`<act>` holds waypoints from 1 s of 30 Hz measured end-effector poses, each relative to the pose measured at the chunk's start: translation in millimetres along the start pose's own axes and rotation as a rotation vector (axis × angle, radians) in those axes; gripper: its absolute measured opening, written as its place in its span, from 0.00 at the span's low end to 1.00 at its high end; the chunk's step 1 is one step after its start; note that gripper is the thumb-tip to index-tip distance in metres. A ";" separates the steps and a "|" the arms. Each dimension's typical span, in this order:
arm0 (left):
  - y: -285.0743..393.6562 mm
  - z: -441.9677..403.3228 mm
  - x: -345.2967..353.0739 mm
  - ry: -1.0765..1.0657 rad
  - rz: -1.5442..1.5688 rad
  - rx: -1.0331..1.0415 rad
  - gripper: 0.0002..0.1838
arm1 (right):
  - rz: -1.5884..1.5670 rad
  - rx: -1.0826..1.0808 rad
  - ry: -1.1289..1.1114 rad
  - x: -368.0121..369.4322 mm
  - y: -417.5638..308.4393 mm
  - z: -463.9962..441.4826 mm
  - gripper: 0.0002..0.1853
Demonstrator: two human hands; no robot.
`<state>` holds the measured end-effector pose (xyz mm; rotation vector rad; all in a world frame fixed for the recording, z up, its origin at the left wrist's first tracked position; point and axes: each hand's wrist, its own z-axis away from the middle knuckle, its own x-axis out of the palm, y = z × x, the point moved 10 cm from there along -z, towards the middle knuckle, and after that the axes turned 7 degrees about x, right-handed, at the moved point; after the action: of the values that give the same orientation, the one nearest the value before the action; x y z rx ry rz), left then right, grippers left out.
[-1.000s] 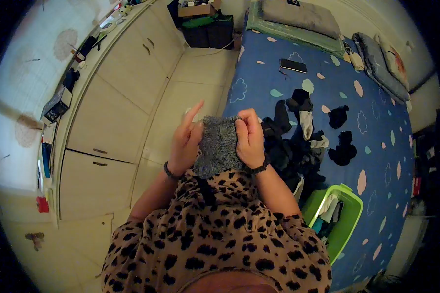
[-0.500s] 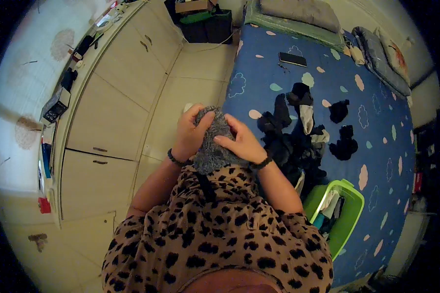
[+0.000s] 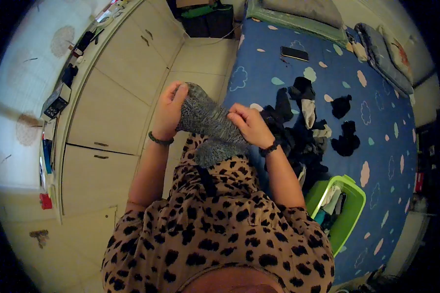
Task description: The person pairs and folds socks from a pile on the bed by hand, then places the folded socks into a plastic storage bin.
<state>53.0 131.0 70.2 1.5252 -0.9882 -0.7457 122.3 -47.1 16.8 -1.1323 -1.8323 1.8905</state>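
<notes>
A grey knitted sock is stretched between my two hands, in front of my body. My left hand is closed on its toe-like end at the upper left. At the other side, my right hand pinches the fabric. A second grey fuzzy piece hangs below, over my lap; whether it is part of the same sock I cannot tell. Just right of my right hand, a pile of dark socks lies on the bed, with a whitish sock among them.
Two black bundles lie on the blue bed beyond the pile. A green basket with folded cloth stands at the lower right. A phone lies farther up. Pale cabinets line the left side.
The grey knit was bunched up between both hands. Now it is drawn out lengthwise, as my left hand has moved up and left and my right hand slightly right.
</notes>
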 end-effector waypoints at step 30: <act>-106.1 89.7 66.7 -0.424 0.552 -0.494 0.24 | -1.034 0.252 0.167 1.9 47.9 38.3 0.20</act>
<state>25.0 34.5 -46.6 0.6296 -1.3410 -0.8418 109.9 -81.0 -32.8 -0.1421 -1.5397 1.2812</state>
